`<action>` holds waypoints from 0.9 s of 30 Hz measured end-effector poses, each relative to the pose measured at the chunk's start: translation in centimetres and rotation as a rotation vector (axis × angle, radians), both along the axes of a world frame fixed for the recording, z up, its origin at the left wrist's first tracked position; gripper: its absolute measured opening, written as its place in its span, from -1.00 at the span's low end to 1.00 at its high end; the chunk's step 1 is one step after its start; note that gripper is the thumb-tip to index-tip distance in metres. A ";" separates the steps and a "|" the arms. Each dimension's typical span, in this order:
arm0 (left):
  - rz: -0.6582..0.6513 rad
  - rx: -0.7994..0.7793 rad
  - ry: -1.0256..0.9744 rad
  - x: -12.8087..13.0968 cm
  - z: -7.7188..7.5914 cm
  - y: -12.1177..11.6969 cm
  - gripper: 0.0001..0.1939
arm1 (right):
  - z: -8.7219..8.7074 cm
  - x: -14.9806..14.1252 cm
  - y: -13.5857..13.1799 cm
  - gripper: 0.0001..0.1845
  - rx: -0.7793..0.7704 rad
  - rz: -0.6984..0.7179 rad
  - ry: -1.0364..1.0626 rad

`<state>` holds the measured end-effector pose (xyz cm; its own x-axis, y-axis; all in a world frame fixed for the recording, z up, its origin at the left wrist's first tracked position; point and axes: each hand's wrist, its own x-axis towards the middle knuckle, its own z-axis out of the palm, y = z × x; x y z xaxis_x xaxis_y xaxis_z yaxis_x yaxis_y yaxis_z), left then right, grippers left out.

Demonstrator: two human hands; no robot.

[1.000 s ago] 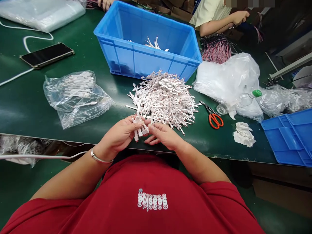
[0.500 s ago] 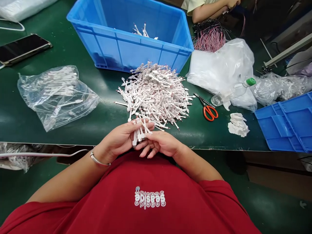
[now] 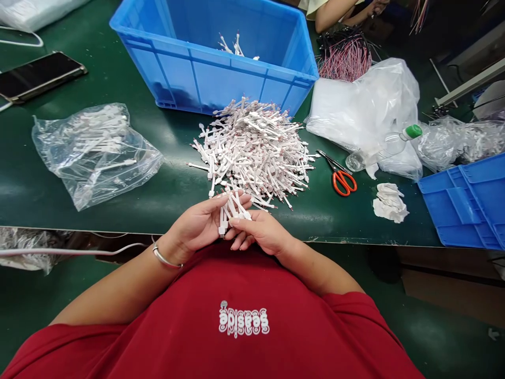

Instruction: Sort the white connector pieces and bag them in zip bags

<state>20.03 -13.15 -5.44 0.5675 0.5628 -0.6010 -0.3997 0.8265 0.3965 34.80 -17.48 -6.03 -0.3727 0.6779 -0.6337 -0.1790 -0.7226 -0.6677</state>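
Note:
Several short white USB cables (image 3: 231, 209) lie fanned across the fingers of my left hand (image 3: 199, 223), whose thumb rests along the bunch. From the other side my right hand (image 3: 268, 231) pinches the lower plug ends between thumb and fingers; some of its fingers curl beneath, partly hidden. Both hands are close together at the table's front edge, before my red shirt. Just beyond them rises a big loose pile of the same white cables (image 3: 256, 152), with reddish wire tips showing.
Behind the pile stands a blue bin (image 3: 221, 79) with a few cables inside. Left are a clear bag of cables (image 3: 98, 152) and a phone (image 3: 39, 76). Right lie orange-handled scissors (image 3: 344, 182), crumpled tissue (image 3: 390, 202), a plastic bottle (image 3: 389, 147) and another blue bin (image 3: 467, 202). A co-worker's arm (image 3: 335, 13) shows beyond.
The cables in my hands have spread out more, and my right thumb has shifted over their plug ends. The view has moved slightly. At the back, the co-worker's hands have moved.

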 end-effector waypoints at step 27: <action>0.057 0.031 0.080 0.2 -0.5 -0.2 -0.79 | -0.4 1.6 -0.9 -0.58 0.110 0.031 -0.082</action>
<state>20.19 -13.33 -5.89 0.4852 0.6115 -0.6250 -0.4118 0.7904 0.4536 36.38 -18.37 -6.48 -0.3449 0.7335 -0.5856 -0.0992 -0.6489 -0.7544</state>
